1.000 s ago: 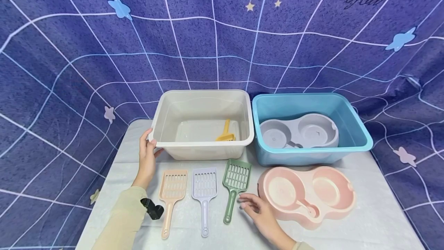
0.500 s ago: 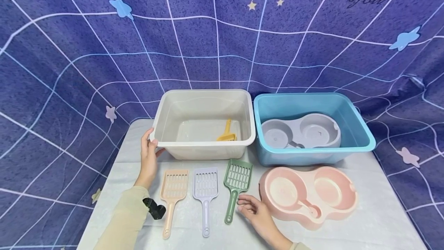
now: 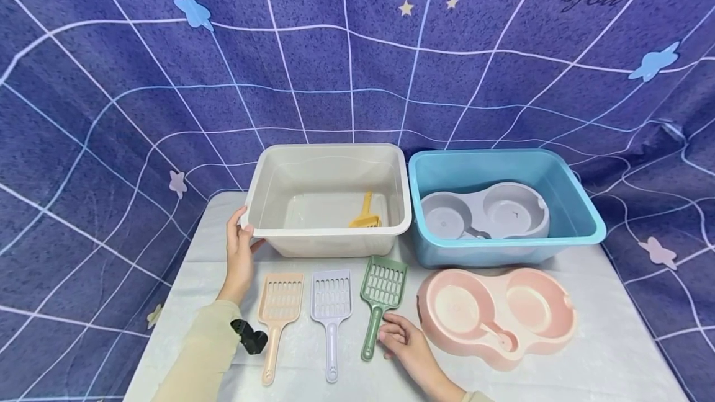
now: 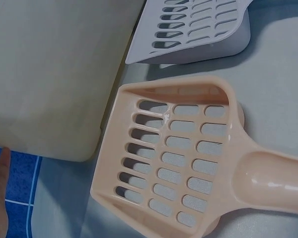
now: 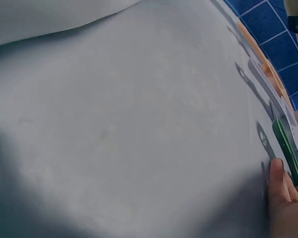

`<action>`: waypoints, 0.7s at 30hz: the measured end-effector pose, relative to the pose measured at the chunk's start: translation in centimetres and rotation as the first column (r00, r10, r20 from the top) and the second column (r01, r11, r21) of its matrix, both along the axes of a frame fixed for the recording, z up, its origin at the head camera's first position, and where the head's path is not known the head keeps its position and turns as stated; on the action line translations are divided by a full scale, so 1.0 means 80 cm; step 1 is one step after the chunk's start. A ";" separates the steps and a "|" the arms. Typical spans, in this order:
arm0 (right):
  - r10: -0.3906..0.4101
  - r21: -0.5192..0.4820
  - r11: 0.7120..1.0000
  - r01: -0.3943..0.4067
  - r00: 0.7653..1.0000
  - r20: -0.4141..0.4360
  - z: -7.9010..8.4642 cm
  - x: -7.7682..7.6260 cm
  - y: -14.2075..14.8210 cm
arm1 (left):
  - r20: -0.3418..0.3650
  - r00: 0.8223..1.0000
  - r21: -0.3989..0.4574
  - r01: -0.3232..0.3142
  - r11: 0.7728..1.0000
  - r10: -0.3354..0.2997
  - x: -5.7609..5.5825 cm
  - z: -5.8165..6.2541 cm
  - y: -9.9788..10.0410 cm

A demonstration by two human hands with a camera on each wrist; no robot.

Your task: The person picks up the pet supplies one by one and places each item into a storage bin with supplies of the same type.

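My left hand [image 3: 239, 259] grips the front left corner of the beige litter box [image 3: 324, 244], with fingertips at its rim. In the left wrist view, one finger [image 4: 1, 171] lies along the box's edge. My right hand [image 3: 408, 349] is by the handle of the green litter scoop [image 3: 382, 284], its relaxed fingertips right at the handle's right side. The right wrist view shows the thumb [image 5: 276, 181] beside the green handle [image 5: 286, 144]. A peach scoop [image 3: 280, 296] and a lavender scoop [image 3: 331, 296] lie left of it. Inside the beige box lies a yellow scoop [image 3: 365, 219].
A blue litter box [image 3: 503, 252] stands right of the beige one, with a grey double pet bowl [image 3: 475, 203] inside. In front of it sits a pink double bowl [image 3: 494, 303], close to my right hand. A purple curtain [image 3: 346, 67] hangs behind the table.
My right hand has shifted slightly left, bringing its fingertips to the green scoop's handle. My left hand has stayed at the beige box's corner.
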State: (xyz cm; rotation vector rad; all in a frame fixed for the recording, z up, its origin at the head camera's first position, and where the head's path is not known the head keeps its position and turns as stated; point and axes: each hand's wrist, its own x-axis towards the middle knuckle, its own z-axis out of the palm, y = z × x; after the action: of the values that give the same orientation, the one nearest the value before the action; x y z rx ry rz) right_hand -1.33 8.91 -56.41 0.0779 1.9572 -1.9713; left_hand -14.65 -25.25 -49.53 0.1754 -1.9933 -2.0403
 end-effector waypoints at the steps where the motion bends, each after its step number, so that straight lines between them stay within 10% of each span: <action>1: 0.001 -0.007 1.000 -0.001 1.000 0.005 0.001 -0.001 -0.001 | -0.006 1.000 0.004 0.001 1.000 -0.001 0.000 -0.001 0.000; 21: -0.063 -0.063 0.996 0.069 0.993 0.097 0.004 -0.010 -0.017 | -0.014 1.000 0.031 -0.004 1.000 0.004 -0.001 -0.001 0.002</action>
State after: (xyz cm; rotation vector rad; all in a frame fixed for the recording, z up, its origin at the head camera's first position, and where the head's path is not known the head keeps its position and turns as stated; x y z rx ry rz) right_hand -2.16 7.51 -56.10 0.2181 1.8506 -2.0333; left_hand -14.70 -25.10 -49.58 0.1708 -1.9525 -2.0651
